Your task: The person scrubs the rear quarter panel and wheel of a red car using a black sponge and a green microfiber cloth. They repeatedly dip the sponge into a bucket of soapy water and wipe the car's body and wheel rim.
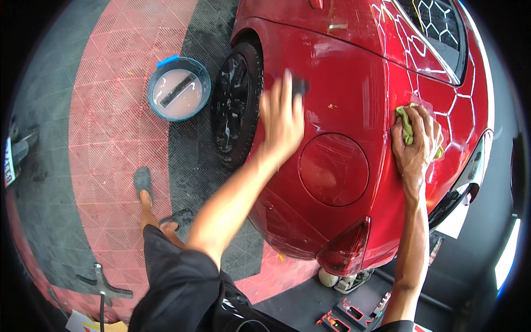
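Note:
My left hand (pixel 283 118), blurred by motion, grips a small dark block or pad (pixel 299 86) against the rear side panel of a red car (pixel 344 99), above the wheel. Its exact kind cannot be told. Farther right, my right hand (pixel 416 139) presses a crumpled green cloth (pixel 405 124) onto the upper bodywork below the rear side window (pixel 439 41). The round fuel filler flap (pixel 334 169) lies between my two arms. Pale smears and wet-looking marks show on the red paint.
A blue bucket (pixel 208 93) of cloudy liquid, a dark bar across it, stands beside the black wheel (pixel 232 103). A tail light (pixel 346 249) is at the near corner. A stand's base (pixel 101 286) is on the tiled floor (pixel 120 137). Tools (pixel 348 315) lie behind the car.

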Action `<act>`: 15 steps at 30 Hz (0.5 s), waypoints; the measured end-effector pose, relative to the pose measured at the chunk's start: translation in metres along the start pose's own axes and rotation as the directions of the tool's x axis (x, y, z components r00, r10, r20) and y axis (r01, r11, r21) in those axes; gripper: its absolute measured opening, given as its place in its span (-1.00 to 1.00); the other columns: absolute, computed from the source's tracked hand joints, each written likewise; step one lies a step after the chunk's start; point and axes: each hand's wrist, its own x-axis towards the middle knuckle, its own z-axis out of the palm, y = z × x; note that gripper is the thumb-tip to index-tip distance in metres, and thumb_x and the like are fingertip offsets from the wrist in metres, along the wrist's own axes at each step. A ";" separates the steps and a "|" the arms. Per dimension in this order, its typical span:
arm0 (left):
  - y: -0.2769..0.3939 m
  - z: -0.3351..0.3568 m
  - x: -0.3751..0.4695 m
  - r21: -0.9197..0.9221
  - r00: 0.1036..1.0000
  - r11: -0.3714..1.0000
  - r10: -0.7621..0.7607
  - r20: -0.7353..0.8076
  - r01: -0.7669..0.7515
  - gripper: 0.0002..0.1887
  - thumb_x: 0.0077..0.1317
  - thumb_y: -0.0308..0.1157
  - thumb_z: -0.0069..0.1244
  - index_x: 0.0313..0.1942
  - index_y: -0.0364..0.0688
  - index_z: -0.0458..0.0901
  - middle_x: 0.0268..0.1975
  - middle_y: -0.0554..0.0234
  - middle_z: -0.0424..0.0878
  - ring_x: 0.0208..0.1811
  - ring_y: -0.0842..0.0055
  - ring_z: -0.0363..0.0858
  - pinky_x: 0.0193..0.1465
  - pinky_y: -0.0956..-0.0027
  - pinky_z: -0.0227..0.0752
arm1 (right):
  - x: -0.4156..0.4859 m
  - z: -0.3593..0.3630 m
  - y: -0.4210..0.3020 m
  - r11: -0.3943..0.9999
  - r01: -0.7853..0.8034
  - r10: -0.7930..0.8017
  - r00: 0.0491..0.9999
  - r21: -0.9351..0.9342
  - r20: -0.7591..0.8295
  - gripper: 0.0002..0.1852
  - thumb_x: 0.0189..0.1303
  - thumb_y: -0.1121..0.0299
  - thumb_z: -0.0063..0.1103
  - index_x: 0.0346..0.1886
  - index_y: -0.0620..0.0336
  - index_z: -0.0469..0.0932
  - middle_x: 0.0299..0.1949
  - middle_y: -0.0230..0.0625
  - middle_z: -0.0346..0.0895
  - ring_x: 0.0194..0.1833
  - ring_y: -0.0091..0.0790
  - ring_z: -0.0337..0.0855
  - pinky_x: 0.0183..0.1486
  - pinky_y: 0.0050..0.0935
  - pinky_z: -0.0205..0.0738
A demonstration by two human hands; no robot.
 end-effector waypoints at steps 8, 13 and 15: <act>0.007 -0.022 -0.030 0.003 0.985 0.999 -0.048 0.164 0.048 -0.39 0.70 -0.26 -0.03 0.66 -0.28 0.41 0.49 -0.40 0.50 0.33 -0.17 0.50 0.43 -0.18 0.31 | -0.001 -0.001 -0.003 0.999 0.000 0.001 1.000 0.039 -0.019 -0.63 0.30 0.28 0.57 0.16 0.02 0.79 0.23 -0.30 0.77 0.23 -0.10 0.71 0.38 -0.02 0.42; 0.010 -0.024 -0.045 0.008 0.989 1.000 0.007 0.151 -0.008 -0.41 0.69 -0.33 -0.06 0.65 -0.28 0.44 0.49 -0.44 0.47 0.35 -0.17 0.46 0.45 -0.14 0.27 | -0.002 0.001 -0.002 1.000 -0.008 0.008 1.000 -0.023 -0.011 -0.63 0.29 0.28 0.58 0.15 0.02 0.79 0.23 -0.30 0.78 0.22 -0.10 0.71 0.37 -0.05 0.43; -0.017 0.020 0.036 0.043 0.998 0.999 0.022 0.057 -0.025 -0.46 0.69 -0.31 -0.04 0.60 -0.19 0.51 0.40 -0.32 0.61 0.27 -0.18 0.57 0.41 -0.17 0.35 | -0.002 0.002 -0.001 1.000 0.007 -0.007 0.999 0.003 -0.032 -0.63 0.29 0.26 0.56 0.15 0.01 0.80 0.22 -0.30 0.78 0.23 -0.09 0.71 0.37 -0.03 0.45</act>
